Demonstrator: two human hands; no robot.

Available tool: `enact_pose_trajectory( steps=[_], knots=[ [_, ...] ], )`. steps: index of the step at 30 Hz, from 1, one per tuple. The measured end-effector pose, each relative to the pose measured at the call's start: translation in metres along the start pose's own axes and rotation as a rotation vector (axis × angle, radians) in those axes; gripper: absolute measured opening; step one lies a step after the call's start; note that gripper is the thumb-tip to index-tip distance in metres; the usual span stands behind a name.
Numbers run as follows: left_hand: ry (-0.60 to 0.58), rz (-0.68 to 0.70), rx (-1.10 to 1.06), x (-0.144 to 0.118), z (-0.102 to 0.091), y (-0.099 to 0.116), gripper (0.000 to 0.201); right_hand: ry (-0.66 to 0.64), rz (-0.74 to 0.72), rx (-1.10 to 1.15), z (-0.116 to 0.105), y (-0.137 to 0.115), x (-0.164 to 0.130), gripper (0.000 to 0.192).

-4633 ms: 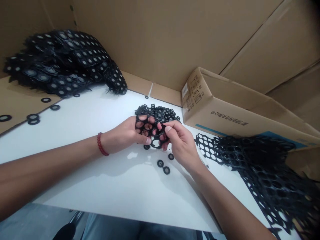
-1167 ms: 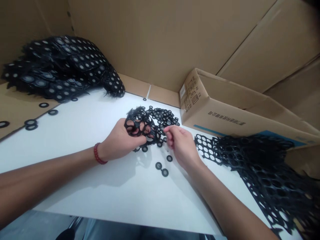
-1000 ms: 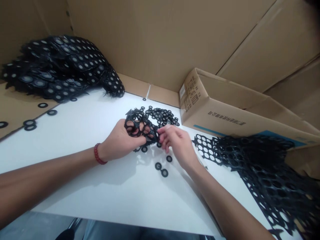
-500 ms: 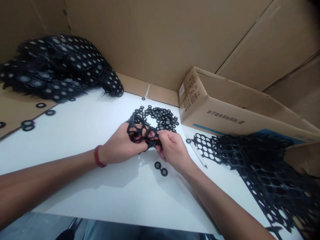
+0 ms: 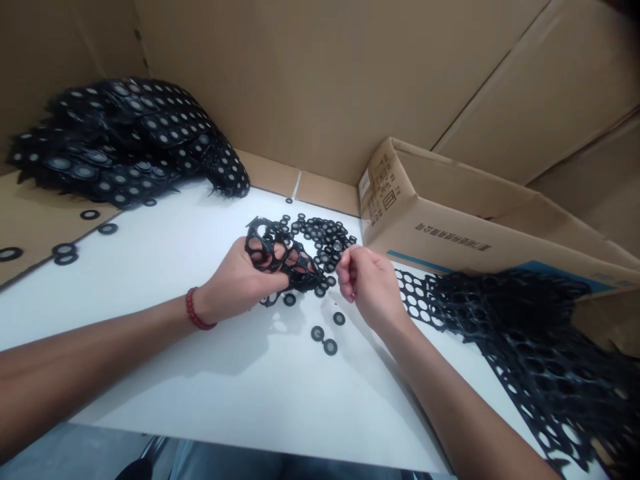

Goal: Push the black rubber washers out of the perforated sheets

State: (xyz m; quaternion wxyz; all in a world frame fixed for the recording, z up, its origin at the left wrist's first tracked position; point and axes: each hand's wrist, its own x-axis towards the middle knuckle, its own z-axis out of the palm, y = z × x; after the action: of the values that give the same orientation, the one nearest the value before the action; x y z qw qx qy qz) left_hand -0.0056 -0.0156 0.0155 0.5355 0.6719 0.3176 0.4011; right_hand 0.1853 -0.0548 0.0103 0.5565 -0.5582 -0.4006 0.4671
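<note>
Black mesh (image 5: 293,268) — within left hand (image 5: 236,283)

"Where does the camera look from?"
"The wearer's head, facing forward and down over the fingers (image 5: 347,280) and counter (image 5: 225,400)."
"How near?"
"Close: forearms (image 5: 100,360) run in low, cardboard wall (image 5: 300,80) behind."

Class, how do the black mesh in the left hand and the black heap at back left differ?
The held mesh is full of open holes; the heap shows pale-centred discs. The mesh is far smaller than the heap. The left hand grips the mesh; the heap lies untouched. Both are black.
</note>
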Motion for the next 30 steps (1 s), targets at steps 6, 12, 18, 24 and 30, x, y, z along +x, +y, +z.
enact_pose_trajectory(
  steps=[6,12,18,24,30],
  knots=[
    [0.005,0.034,0.139,-0.002,0.002,-0.004,0.025,-0.129,-0.142,-0.291,0.017,-0.002,-0.021,0.025],
    [-0.057,0.036,0.111,-0.004,0.004,-0.006,0.017,0.04,-0.218,-0.451,0.019,0.001,-0.024,0.032],
    [-0.014,-0.013,-0.061,0.002,-0.001,-0.001,0.028,0.271,-0.282,-0.361,-0.008,-0.001,-0.001,0.031],
    [-0.013,-0.021,-0.164,0.005,-0.008,-0.007,0.031,0.179,-0.418,-0.998,-0.011,-0.001,-0.002,0.021],
    [-0.077,0.148,0.114,-0.003,0.0,-0.002,0.023,-0.068,-0.137,-0.536,0.011,-0.001,-0.016,0.028]
  ],
)
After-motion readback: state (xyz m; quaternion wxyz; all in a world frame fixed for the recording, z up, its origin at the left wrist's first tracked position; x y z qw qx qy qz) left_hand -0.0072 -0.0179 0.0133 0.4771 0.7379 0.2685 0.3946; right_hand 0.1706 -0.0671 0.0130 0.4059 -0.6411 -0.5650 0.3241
